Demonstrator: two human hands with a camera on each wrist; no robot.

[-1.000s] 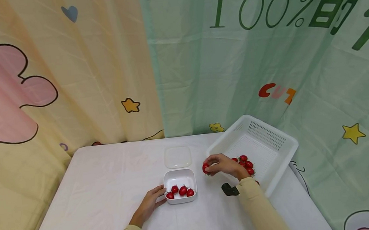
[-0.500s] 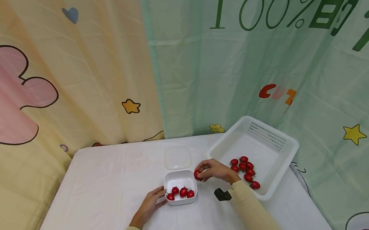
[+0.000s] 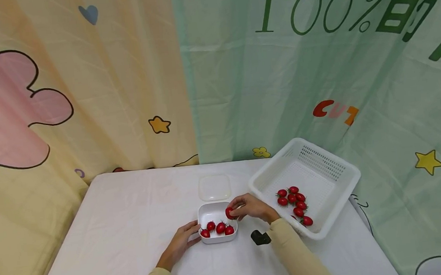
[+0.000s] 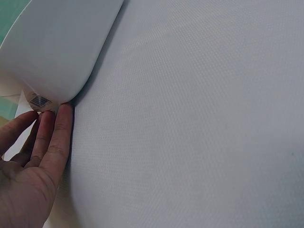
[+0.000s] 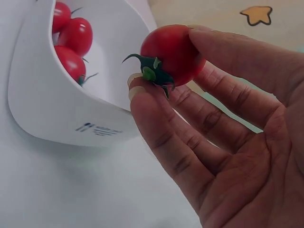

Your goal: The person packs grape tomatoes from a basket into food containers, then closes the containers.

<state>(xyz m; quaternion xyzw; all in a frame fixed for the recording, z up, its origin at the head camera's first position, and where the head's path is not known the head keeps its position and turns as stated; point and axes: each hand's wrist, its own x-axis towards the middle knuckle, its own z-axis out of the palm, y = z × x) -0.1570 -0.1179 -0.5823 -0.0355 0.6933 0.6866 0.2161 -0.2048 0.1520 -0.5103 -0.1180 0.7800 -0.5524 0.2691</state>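
My right hand (image 3: pixel 250 207) pinches a red cherry tomato (image 5: pixel 172 53) with a green stem cap, thumb on one side and fingers on the other. The tomato is over the right rim of a small white box (image 3: pixel 219 239). Inside the box, several cherry tomatoes (image 3: pixel 221 228) lie along its near side. On the box's left, my left hand (image 3: pixel 181 243) touches the wall with extended fingertips. The left wrist view shows those fingertips (image 4: pixel 64 111) against the box's lower edge, near a small barcode label.
A white perforated basket (image 3: pixel 336 208) stands on the right, holding several more cherry tomatoes (image 3: pixel 298 212). Behind the box lies a translucent lid (image 3: pixel 214 187) on the white-covered table (image 3: pixel 132 217). Printed curtains (image 3: pixel 231 87) hang behind the table.
My right hand has carried the tomato leftward from beside the basket to the box's right rim. My left hand has stayed at the box. The head view has shifted slightly.
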